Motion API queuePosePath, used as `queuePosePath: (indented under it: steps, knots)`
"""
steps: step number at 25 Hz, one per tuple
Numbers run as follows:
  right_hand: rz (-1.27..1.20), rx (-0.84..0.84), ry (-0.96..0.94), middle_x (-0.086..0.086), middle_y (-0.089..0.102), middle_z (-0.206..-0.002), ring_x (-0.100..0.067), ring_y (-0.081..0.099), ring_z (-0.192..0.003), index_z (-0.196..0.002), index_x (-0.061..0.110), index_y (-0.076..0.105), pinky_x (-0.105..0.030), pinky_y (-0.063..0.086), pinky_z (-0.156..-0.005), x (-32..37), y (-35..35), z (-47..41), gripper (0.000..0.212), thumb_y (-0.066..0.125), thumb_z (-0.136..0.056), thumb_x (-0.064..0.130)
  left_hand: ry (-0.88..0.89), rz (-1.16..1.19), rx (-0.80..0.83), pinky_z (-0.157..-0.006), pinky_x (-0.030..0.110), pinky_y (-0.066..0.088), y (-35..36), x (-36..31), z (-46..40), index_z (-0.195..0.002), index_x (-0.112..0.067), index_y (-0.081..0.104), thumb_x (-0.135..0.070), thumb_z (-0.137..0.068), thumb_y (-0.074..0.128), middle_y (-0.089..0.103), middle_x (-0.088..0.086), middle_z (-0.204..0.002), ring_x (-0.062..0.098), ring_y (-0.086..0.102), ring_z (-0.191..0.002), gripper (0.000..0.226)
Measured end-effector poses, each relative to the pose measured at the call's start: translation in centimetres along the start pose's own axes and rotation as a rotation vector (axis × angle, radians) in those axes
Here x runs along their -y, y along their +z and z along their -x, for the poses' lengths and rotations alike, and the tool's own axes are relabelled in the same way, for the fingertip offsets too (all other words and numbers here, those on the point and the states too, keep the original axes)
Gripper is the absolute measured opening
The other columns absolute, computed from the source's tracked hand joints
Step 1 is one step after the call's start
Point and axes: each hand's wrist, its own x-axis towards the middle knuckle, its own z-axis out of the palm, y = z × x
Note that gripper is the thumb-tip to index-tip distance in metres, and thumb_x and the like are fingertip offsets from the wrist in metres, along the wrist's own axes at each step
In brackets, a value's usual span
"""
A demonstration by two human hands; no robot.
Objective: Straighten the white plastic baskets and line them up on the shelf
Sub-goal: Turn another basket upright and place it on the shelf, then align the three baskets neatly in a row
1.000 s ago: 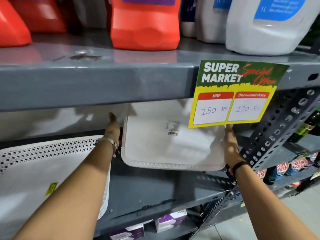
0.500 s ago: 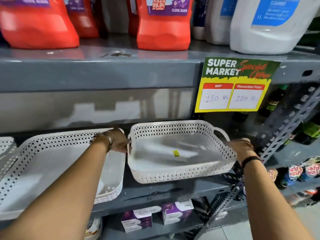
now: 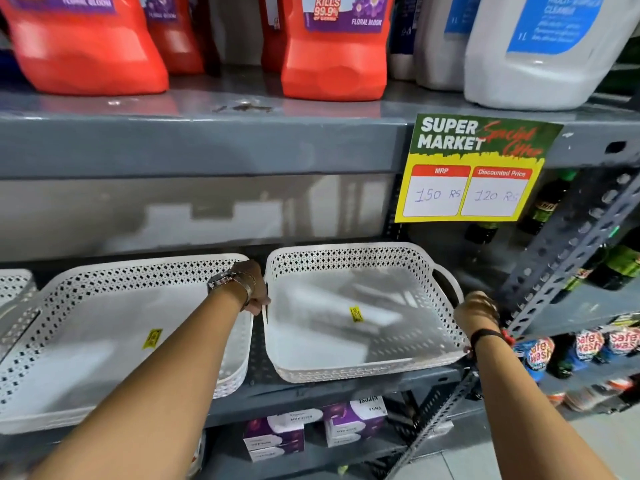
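A white perforated plastic basket [image 3: 360,368] rests upright on the grey shelf [image 3: 311,393], a yellow sticker on its floor. My left hand [image 3: 252,289] grips its left handle. My right hand [image 3: 476,311] is closed on its right rim, just below the right loop handle. To its left a larger white basket [image 3: 104,282] lies on the same shelf, partly under my left forearm and jutting past the shelf's front edge. A third white basket [image 3: 14,285] shows at the far left edge.
The upper shelf [image 3: 207,143] hangs low over the baskets, carrying red and white cleaner bottles [image 3: 332,64]. A yellow price sign [image 3: 471,174] hangs from its edge. A slotted steel upright [image 3: 568,244] stands right of my right hand. Boxes [image 3: 277,434] sit below.
One second ago the right basket was tipped up with its underside facing me; it now lies flat on the shelf. Both hands stayed on its sides and came down with it.
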Motion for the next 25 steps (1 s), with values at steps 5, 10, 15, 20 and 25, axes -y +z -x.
queuePosePath:
  steps: [5,10,15,20,25]
  knots:
    - [0.177,-0.095,-0.163,-0.024,0.040,-0.135,-0.041,0.040,-0.125,-0.127,-0.004,0.043,-0.046,0.038,-0.103,3.4,1.5,2.9,0.038,0.044,-0.092,0.011,0.068,0.065,-0.174,-0.065,0.030,0.057,-0.5,2.3,-0.4,-0.058,-0.004,0.059,-0.022,-0.084,0.062,0.068,0.007,-0.057,0.021,0.066,-0.052,0.032]
    - [-0.085,0.145,-0.623,-0.024,0.046,-0.139,-0.032,0.042,-0.130,-0.134,-0.004,0.040,-0.032,0.030,-0.107,12.4,8.8,11.0,0.051,0.042,-0.095,0.029,-0.003,0.092,-0.669,-0.085,0.041,0.051,-3.7,10.4,1.7,-0.109,-0.006,0.064,-0.028,-0.090,0.052,0.066,0.020,-0.116,0.037,0.060,-0.109,0.031]
    - [-0.019,0.464,-0.576,-0.013,0.022,-0.155,-0.025,0.021,-0.143,-0.146,0.004,0.016,-0.032,0.018,-0.117,16.1,13.8,16.9,0.067,0.035,-0.095,0.042,-0.153,-0.041,-0.891,-0.085,0.056,0.045,-5.3,23.9,2.9,-0.118,0.008,0.055,-0.017,-0.081,0.064,0.056,0.036,-0.115,0.051,0.054,-0.104,0.046]
    - [0.001,0.308,-0.582,-0.012,0.022,-0.155,-0.027,0.026,-0.141,-0.147,0.006,0.012,-0.031,0.026,-0.114,17.1,16.1,18.8,0.052,0.027,-0.099,0.023,-0.203,-0.006,-0.643,-0.089,0.061,0.045,-6.0,31.9,1.0,-0.129,0.013,0.045,-0.026,-0.087,0.059,0.051,0.038,-0.126,0.054,0.051,-0.112,0.059]
    - [0.159,0.210,-0.614,-0.014,0.020,-0.155,-0.024,0.024,-0.141,-0.145,0.003,0.017,-0.028,0.023,-0.113,17.5,16.7,19.6,0.049,0.029,-0.097,0.002,-0.110,0.166,-0.505,-0.089,0.046,0.048,-6.1,33.0,-0.8,-0.127,0.008,0.042,-0.029,-0.098,0.031,0.057,0.031,-0.123,0.043,0.058,-0.109,0.048]
